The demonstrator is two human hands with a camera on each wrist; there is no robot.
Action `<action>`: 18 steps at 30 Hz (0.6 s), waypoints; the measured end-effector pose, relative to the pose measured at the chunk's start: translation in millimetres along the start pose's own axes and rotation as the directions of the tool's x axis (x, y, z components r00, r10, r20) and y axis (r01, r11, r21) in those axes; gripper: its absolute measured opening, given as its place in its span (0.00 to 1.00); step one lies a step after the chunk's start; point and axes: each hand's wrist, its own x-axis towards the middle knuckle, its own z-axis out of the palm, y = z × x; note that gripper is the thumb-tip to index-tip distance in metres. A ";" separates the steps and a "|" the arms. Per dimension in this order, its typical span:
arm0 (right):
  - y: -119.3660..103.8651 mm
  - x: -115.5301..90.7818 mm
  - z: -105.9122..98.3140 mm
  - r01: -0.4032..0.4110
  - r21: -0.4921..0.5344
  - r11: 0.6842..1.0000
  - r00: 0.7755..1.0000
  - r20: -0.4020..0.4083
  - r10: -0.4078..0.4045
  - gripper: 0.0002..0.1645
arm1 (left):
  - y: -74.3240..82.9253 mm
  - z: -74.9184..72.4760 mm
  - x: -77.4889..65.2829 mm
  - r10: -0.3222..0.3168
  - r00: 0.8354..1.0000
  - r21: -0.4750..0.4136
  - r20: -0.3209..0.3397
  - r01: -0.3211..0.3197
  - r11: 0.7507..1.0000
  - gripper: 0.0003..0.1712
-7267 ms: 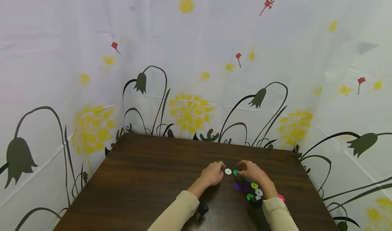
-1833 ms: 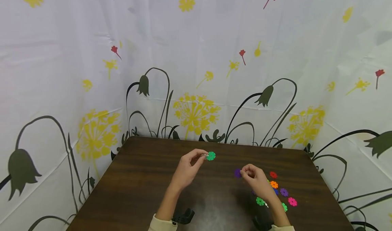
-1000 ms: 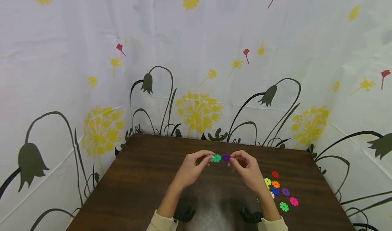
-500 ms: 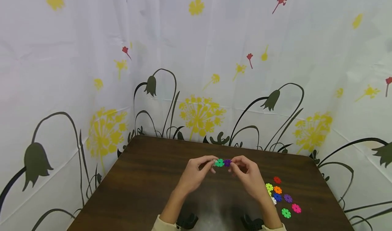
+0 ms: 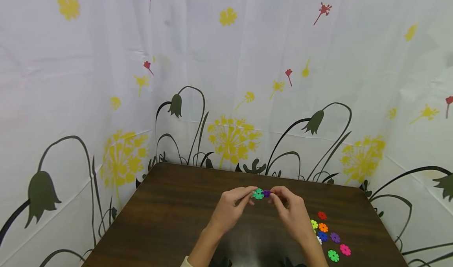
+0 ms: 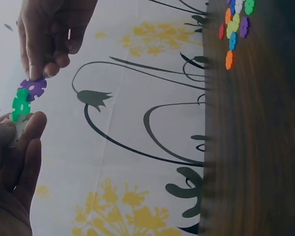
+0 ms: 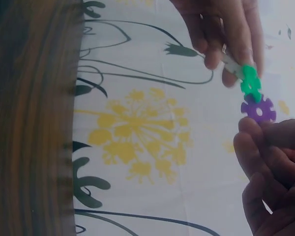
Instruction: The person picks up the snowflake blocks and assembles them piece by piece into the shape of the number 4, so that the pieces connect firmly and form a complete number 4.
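left grip [image 5: 228, 210] pinched the white disc [image 7: 232, 65], right grip [image 5: 293, 212] the purple disc [image 7: 267, 112]; a square, steady push into the green disc [image 7: 254, 83] looked wisest!

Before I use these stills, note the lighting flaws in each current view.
Head: a pale sheen on the dark table low in the picture; left wrist: hazy, brightest toward the upper left, the left hand in shade; right wrist: washed out toward the upper right, the right hand dim, the purple disc plainly readable.
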 end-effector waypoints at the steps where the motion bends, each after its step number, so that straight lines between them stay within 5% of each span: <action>1: 0.1 0.0 -0.8 0.006 -0.007 1.000 1.000 -0.002 -0.006 0.05 | -0.2 0.8 0.1 -0.004 1.000 -0.003 0.007 0.004 1.000 0.16; 5: 2.3 -0.3 1.2 -0.003 0.018 1.000 1.000 0.020 0.002 0.05 | -2.3 1.7 -3.2 -0.124 0.991 -0.049 0.051 0.126 0.991 0.12; 10: 4.8 -1.1 11.3 0.007 0.073 0.997 0.997 0.078 -0.013 0.06 | -8.4 5.5 -10.2 -0.306 0.943 -0.160 0.132 0.325 0.932 0.13; 15: 11.0 -2.8 17.3 0.000 0.046 0.999 0.980 0.199 -0.010 0.08 | -17.6 8.9 -14.8 -0.360 0.925 -0.206 0.120 0.378 0.903 0.12; 18: 19.9 -4.6 15.4 -0.045 -0.061 0.997 0.941 0.334 0.063 0.17 | -21.4 5.4 -14.6 -0.392 0.917 -0.203 0.074 0.399 0.894 0.11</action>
